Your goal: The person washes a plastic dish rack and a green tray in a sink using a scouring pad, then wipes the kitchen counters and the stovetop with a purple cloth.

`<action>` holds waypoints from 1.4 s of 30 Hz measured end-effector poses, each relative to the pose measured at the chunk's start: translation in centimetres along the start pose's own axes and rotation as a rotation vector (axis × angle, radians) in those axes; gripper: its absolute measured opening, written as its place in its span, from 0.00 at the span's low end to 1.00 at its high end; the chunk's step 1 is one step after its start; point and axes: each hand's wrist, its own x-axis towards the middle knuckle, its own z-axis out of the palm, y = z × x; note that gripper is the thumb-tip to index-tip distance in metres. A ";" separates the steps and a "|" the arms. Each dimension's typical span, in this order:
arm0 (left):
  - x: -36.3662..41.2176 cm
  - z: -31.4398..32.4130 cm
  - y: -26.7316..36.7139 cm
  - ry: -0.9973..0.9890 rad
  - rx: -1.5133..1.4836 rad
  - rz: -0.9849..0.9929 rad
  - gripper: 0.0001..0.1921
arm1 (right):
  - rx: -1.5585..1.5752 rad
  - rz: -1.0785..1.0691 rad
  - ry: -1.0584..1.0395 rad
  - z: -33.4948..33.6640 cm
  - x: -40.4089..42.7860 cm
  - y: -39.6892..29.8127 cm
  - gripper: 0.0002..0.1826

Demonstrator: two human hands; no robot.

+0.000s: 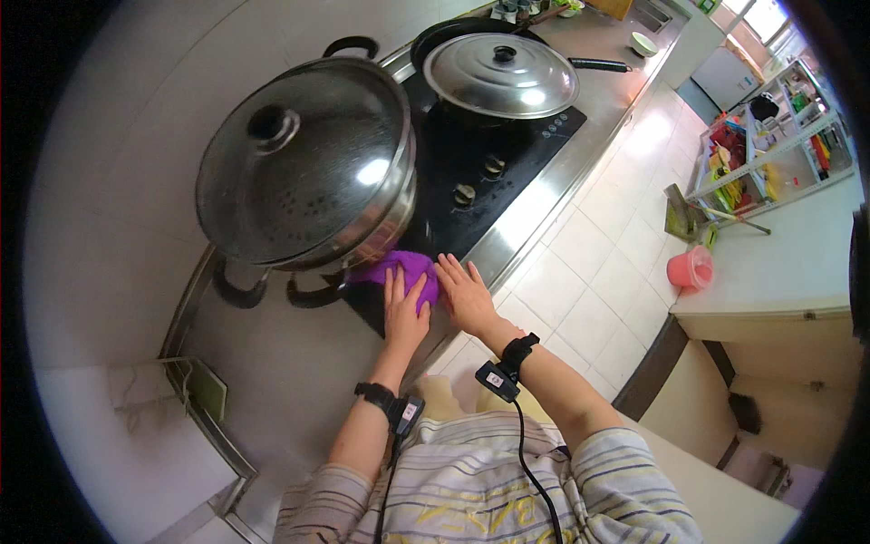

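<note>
A bunched purple cloth (428,289) lies on the near corner of the black glass cooktop (442,228). My left hand (406,302) presses on this cloth with the fingers spread over it. Just to its right, my right hand (469,296) rests flat at the cooktop's steel edge, holding nothing. Its fingertips are close to the cloth; whether they touch it I cannot tell. Beyond the cloth stands a large steel steamer pot (387,238) under a domed glass lid (319,156). Two black handles (312,292) stick out on its near side.
A wok (425,41) with a steel lid (503,78) sits on the far burner, its black handle (598,64) reaching over the counter. Two control knobs (464,196) face the front edge. On the floor are a pink bucket (691,268) and a dustpan (682,214). A bowl (643,45) stands farther along.
</note>
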 end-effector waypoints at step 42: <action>30.5 25.4 25.4 0.128 0.091 -0.211 0.26 | -0.035 -0.360 0.126 -40.1 22.8 42.6 0.26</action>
